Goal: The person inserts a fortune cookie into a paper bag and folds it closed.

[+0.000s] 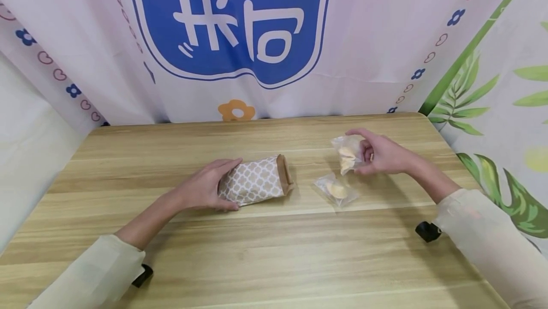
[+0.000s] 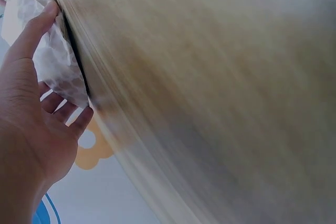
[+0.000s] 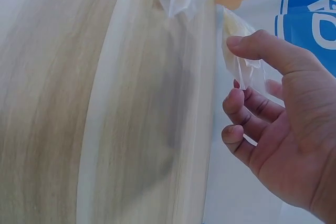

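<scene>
My left hand point(image 1: 205, 185) grips the bottom end of a tan paper bag point(image 1: 252, 181) with a white lattice pattern, thumb on the near side and fingers on the far side. The bag lies on its side, its brown mouth facing right. To the right, my right hand point(image 1: 378, 153) pinches a fortune cookie point(image 1: 347, 153) in a clear plastic wrapper, held above the table. In the right wrist view the thumb presses on that wrapper point(image 3: 241, 59), the other fingers loosely curled below. A second wrapped fortune cookie point(image 1: 337, 190) rests on the table between bag and right hand.
All of this is on a light wood-grain table point(image 1: 274, 252). Behind its far edge hangs a white cloth with a blue badge point(image 1: 239, 23), and a leaf-patterned cloth point(image 1: 484, 104) hangs at the right. Black straps point(image 1: 428, 231) show at the sleeves.
</scene>
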`<action>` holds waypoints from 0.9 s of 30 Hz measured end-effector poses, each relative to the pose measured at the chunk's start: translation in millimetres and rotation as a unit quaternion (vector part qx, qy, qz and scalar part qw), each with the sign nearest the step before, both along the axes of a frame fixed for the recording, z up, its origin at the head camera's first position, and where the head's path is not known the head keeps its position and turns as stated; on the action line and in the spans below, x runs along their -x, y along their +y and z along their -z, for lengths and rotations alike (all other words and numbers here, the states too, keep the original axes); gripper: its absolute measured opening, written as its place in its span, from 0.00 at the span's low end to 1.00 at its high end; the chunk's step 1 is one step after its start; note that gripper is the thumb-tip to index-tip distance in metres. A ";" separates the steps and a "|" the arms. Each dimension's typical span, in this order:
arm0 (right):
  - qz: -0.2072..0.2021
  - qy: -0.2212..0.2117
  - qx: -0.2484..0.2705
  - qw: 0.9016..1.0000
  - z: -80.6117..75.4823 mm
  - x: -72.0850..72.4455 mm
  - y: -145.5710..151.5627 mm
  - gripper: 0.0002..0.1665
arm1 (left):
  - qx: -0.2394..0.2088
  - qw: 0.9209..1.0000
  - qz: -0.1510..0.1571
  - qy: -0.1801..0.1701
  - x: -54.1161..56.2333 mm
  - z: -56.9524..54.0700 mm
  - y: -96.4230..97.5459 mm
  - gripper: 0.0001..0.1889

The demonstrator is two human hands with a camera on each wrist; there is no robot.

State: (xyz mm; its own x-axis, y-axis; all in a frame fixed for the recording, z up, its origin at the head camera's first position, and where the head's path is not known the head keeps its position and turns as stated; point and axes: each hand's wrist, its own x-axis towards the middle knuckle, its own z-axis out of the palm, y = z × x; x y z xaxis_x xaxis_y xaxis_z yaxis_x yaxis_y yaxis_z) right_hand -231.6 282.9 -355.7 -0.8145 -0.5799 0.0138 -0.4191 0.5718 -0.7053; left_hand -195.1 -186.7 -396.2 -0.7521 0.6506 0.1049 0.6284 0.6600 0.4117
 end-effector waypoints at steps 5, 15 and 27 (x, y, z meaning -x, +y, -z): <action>-0.008 0.014 0.009 1.000 -0.8 -1.2 -5.2 0.56 | 0.001 1.000 -0.003 0.000 1.0 0.4 0.5 0.60; -0.024 -0.010 0.025 0.999 0.1 -6.0 -20.0 0.55 | -0.001 1.000 0.013 0.002 1.1 -1.0 1.9 0.63; -0.052 0.004 0.028 0.998 1.4 -10.9 -33.5 0.53 | -0.004 1.000 0.005 0.004 0.5 -0.9 3.0 0.60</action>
State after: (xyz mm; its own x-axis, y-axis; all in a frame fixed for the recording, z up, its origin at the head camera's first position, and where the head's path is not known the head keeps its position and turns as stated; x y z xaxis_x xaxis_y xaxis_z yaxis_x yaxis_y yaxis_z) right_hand -220.7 249.4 -357.1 -0.7497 -0.6596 0.0549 -0.4804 0.4852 -0.7306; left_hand -195.6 -183.7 -395.3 -0.7451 0.6568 0.1159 0.6378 0.6508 0.4120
